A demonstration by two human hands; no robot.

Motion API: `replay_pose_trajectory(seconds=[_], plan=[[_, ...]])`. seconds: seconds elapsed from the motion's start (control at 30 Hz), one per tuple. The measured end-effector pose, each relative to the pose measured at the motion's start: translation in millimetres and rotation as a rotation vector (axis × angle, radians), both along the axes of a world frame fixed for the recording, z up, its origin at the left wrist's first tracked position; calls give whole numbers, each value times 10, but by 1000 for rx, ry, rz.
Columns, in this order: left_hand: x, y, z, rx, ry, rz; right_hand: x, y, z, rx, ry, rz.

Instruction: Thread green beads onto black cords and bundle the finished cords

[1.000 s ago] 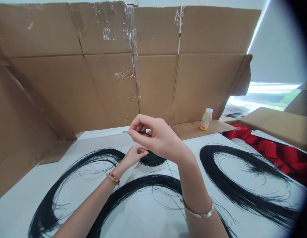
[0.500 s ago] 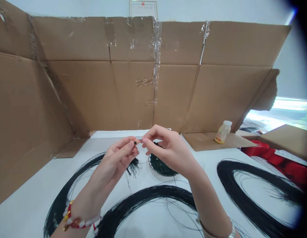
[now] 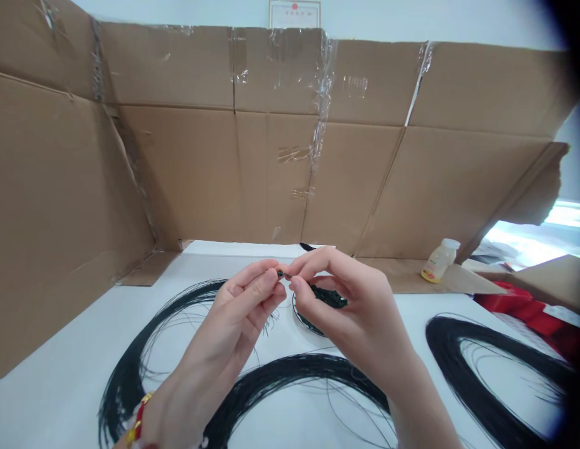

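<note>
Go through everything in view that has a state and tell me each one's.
left hand, pinching a small dark bead
right hand, pinching a thin dark piece
dish, partly hidden, holding dark pieces
bottle, capped
left strand bundle, curved
middle strand bundle, arched, strays loose
right strand bundle, curved
cardboard screen, creased, taped
cardboard box, open, red pieces inside

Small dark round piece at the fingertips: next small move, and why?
I'd probably ease the thin dark strand slightly toward the small dark round piece. The left hand pinches the piece; the right hand's fingertips hold the strand, which seems to meet it. Too small to tell whether it's threaded.
</note>
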State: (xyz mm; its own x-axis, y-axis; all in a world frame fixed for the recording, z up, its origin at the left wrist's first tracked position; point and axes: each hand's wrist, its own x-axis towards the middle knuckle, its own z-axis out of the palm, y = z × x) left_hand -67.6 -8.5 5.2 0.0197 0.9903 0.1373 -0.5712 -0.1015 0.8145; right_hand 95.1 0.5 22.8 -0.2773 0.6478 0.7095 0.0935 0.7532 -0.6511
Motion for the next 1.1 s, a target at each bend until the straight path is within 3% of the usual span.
replay_pose_trajectory(seconds=[0.27, 0.5, 1.1], plan=[[33, -43, 17, -22, 13, 43, 10, -48, 15, 59, -40, -37], [103, -112, 4, -7, -124, 24, -22, -69, 19, 65, -17, -30], [133, -229, 20, -67, -107, 94, -153, -82, -35, 235, 42, -108]])
